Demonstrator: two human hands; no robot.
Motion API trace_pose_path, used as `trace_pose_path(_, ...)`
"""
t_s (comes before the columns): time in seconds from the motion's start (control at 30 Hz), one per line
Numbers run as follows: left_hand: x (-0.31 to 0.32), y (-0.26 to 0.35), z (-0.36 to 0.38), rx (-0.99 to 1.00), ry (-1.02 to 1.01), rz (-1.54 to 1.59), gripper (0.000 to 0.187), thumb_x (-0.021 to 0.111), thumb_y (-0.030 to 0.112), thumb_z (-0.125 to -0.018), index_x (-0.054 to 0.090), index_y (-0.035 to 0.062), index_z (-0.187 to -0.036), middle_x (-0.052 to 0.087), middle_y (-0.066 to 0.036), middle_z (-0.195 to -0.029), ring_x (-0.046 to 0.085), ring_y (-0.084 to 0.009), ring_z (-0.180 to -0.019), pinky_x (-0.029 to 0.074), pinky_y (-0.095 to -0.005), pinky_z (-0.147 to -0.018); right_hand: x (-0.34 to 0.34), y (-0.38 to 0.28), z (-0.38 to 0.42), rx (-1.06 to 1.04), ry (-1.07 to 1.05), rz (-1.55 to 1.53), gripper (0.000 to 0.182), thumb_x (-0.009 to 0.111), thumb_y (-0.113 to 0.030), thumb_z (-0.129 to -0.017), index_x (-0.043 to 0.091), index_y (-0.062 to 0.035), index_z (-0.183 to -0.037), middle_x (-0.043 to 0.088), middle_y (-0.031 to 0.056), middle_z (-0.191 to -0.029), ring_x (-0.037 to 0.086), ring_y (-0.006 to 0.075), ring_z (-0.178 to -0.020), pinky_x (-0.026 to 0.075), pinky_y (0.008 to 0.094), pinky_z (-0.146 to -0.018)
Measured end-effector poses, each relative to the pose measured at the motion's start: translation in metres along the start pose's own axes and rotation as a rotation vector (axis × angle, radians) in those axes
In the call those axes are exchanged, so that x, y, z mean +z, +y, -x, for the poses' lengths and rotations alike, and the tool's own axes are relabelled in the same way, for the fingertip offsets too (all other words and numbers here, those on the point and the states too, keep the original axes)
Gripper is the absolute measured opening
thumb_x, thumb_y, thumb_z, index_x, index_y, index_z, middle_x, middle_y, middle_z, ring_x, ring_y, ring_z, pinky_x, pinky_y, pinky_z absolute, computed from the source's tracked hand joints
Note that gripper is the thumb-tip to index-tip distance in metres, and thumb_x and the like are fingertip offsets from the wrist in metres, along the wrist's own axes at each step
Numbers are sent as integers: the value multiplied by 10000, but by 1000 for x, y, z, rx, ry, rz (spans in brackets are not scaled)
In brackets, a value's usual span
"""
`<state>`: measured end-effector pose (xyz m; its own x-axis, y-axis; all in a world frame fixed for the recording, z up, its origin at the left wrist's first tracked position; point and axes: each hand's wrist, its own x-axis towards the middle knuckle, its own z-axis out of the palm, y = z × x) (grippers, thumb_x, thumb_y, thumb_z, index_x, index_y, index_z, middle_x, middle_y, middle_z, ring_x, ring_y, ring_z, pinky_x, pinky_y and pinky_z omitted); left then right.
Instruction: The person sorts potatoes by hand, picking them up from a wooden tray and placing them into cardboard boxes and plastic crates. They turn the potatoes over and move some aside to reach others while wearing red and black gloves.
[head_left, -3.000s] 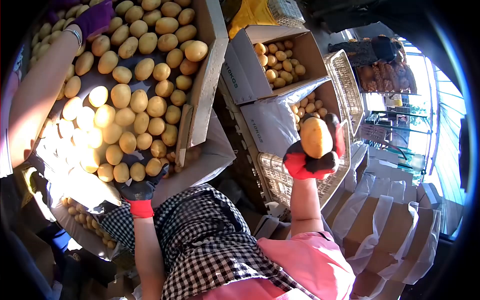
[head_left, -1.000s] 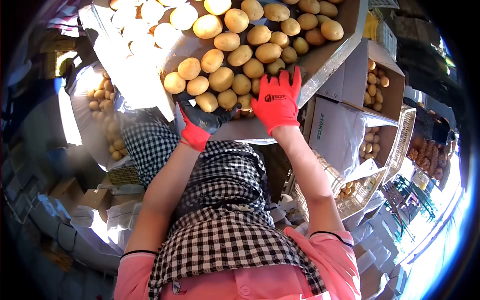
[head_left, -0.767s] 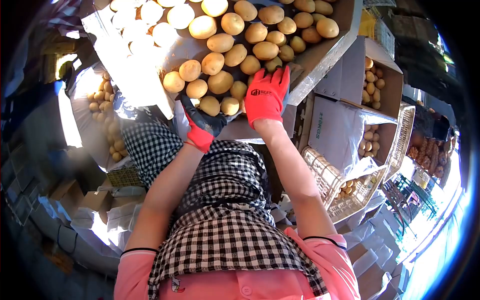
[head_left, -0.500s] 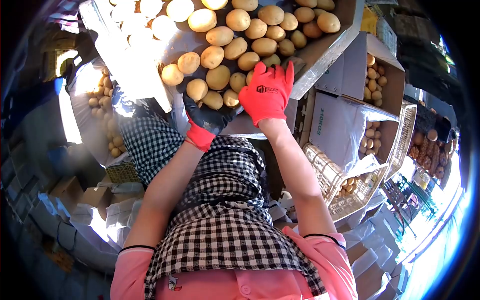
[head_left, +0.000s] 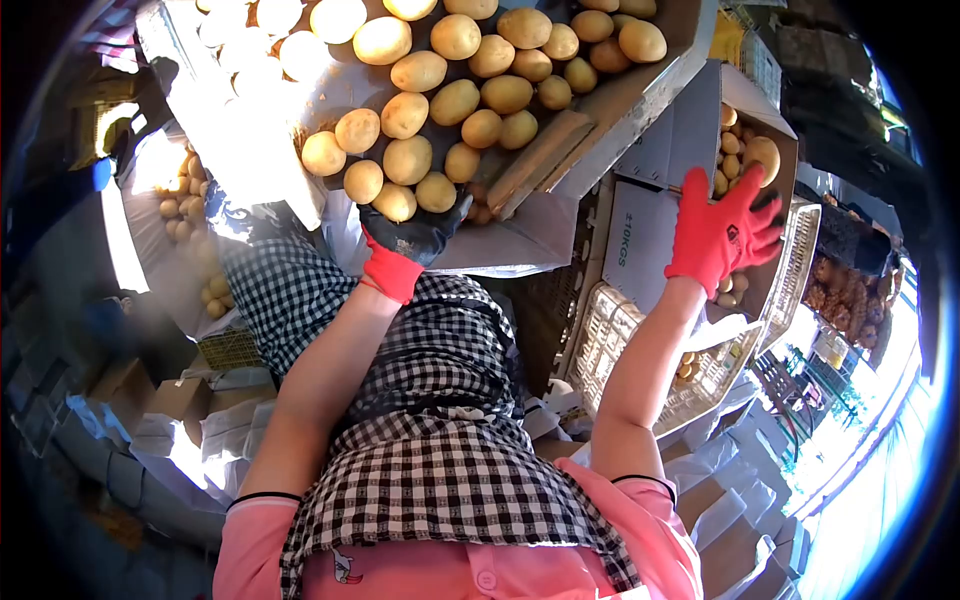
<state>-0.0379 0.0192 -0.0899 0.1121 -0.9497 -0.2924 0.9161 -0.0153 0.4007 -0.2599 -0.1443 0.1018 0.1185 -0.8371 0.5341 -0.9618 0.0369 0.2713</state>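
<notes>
My left hand (head_left: 405,245), in a red glove with a black palm, is cupped palm up at the near edge of the sorting tray (head_left: 640,105). Its thumb stands apart and its fingertips are hidden under round yellow-brown potatoes (head_left: 396,202); no grip on one shows. Many more potatoes (head_left: 408,160) lie on the tray. My right hand (head_left: 725,232), in a red glove, has its fingers spread over the open carton (head_left: 775,215) on the right, which holds potatoes. One large potato (head_left: 762,160) is just beyond its fingertips, apart from the palm.
A wooden strip (head_left: 545,160) lies along the tray's right side. White plastic crates (head_left: 610,335) stand below the carton. At the left is a lined crate of potatoes (head_left: 190,215), with cardboard boxes (head_left: 180,400) below it. A checkered apron (head_left: 450,470) covers my front.
My right hand has moved from the tray to the carton at the right, and its fingers are spread. My left hand remains at the tray edge. Fewer potatoes lie near the tray's mouth.
</notes>
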Motion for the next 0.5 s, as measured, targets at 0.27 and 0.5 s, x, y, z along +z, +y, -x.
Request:
trace_pose_path(0.27, 0, 20, 9, -289, 249, 624, 710, 414, 623, -924, 347, 183, -1478, 372, -76, -1527, 350, -335, -1395, 308, -630, -1089, 61, -158, 18, -694, -503, -223, 454, 752, -311, -754, 536, -144, -1116, 586, 95, -1052, 638, 284, -905, 508, 429, -759)
trace_pose_path(0.5, 6, 28, 5, -273, 28, 794, 733, 425, 592, -935, 288, 154, -1507, 350, -116, -1530, 376, -398, -1373, 315, -681, -1075, 42, -118, 2, -551, -477, -407, 566, 794, -444, -709, 574, -103, -1103, 597, 123, -1055, 649, 267, -853, 504, 421, -724)
